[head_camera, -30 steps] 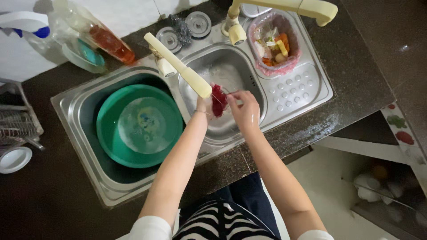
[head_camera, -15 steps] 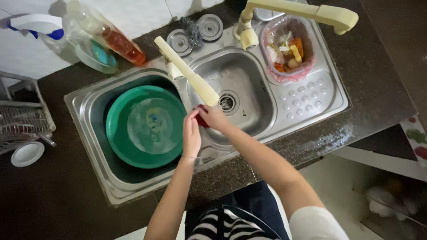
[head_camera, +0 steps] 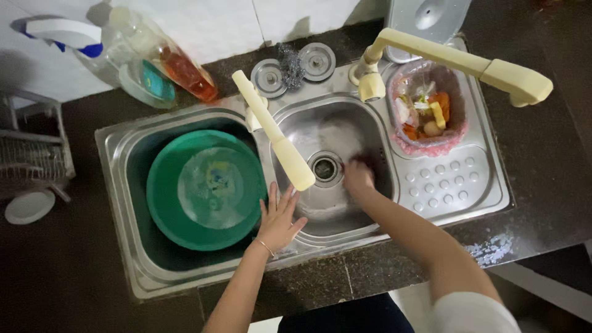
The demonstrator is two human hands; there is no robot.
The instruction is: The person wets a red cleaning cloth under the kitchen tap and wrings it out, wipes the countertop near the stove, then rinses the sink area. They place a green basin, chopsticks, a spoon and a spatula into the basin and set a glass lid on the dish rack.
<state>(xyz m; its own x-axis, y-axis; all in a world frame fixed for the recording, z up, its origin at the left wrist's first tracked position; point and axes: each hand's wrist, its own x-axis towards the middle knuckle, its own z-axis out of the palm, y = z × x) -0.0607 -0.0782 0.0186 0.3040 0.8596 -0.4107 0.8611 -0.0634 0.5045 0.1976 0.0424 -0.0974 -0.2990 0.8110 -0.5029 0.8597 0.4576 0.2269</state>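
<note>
In the middle of the dark stone tabletop (head_camera: 555, 172) sits a stainless-steel double sink (head_camera: 117, 148), w/ both hands down at its front half. The right hand (head_camera: 359, 180) is inside the smaller right-hand steel basin (head_camera: 320, 132), pressed low on the basin floor just right of the round drain (head_camera: 325, 168); it's blurred, so can't tell whether it grips anything or how its fingers are set. The left hand (head_camera: 279, 217) lies flat, fingers spread wide, holding nothing, on the steel divider betw. the two basins, touching the rim of the round green plastic bowl (head_camera: 166, 185) that fills the left basin; there's cloudy water in the bowl. A thin bracelet is on the left wrist. A cream plastic tap spout (head_camera: 274, 139) slants over the divider, its tip just above the left hand's fingertips. A second cream tap (head_camera: 456, 61) reaches toward the tabletop's right edge, passing over a pink mesh strainer basket of vegetable scraps (head_camera: 428, 114) at the sink's back right corner. Near the tabletop's back edge: two round metal drain plugs (head_camera: 317, 60) w/ a steel scourer betw. them, and at the back left a clear bottle of orange liquid (head_camera: 179, 68). At the left edge stand a wire dish rack (head_camera: 37, 157) and a white plate (head_camera: 28, 206).
</note>
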